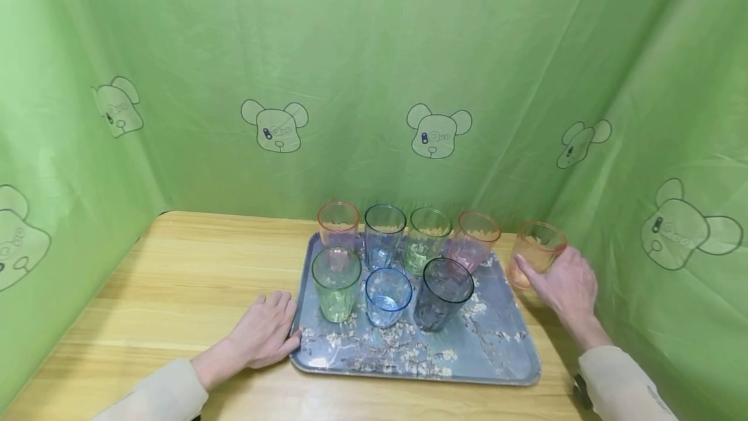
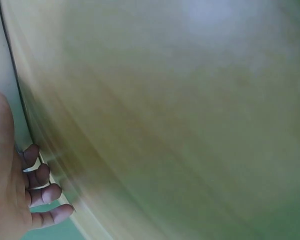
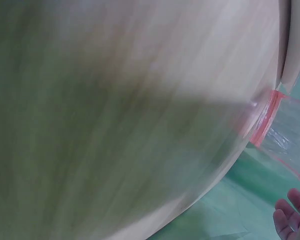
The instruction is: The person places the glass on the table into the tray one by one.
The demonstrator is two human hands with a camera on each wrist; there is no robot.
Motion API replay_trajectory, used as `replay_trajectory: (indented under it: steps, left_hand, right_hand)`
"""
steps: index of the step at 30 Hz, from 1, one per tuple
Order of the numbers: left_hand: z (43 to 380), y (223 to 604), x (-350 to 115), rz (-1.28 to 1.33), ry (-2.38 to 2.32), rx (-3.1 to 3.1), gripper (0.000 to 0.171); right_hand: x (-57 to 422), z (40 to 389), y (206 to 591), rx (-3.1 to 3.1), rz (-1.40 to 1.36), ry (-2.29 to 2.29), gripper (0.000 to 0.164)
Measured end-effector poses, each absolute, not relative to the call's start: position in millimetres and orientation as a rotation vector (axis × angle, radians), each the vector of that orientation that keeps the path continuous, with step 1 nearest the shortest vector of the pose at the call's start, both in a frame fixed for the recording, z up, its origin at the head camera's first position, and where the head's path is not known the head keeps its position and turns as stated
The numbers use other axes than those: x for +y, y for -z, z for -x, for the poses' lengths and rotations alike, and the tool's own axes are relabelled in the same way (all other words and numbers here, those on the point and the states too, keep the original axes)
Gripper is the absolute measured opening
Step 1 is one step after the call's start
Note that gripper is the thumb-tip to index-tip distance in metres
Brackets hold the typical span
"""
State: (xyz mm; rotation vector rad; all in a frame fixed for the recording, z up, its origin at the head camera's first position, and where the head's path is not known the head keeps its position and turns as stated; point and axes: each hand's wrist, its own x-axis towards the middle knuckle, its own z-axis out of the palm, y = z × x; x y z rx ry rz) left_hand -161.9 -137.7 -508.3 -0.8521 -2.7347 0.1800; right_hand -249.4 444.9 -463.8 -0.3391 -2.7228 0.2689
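My right hand (image 1: 571, 283) is at an orange-tinted glass (image 1: 534, 255), which stands on the table just right of the tray. The thumb lies across the near side of this glass; in the right wrist view the other fingers (image 3: 287, 220) look loosely bent and apart from its wall. My left hand (image 1: 265, 333) lies on the table with its thumb at the left edge of the flowered tray (image 1: 497, 356). On the tray's front row are a green glass (image 1: 337, 288), a short blue glass (image 1: 388, 297) and a dark grey glass (image 1: 441, 297).
Behind them, on the tray's far side, stand a pink glass (image 1: 339, 229), a dark-blue-rimmed glass (image 1: 384, 239), another green glass (image 1: 428, 242) and a red-rimmed glass (image 1: 476, 242). A green curtain (image 1: 350, 31) with bear heads encloses the wooden table (image 1: 204, 265).
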Motion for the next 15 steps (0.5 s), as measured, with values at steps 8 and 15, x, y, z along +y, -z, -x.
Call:
replay_trajectory:
  steps: [8, 15]
  left_hand:
    - [161.6, 508.3, -137.8, 0.86, -0.204, -2.726, 0.047]
    - [161.4, 507.6, -137.7, 0.862, -0.207, -2.722, 0.047]
  right_hand:
    - [447.9, 246.8, 460.4, -2.702, 0.255, -0.195, 0.09]
    - [450.1, 242.6, 457.2, -2.694, 0.194, -0.136, 0.084]
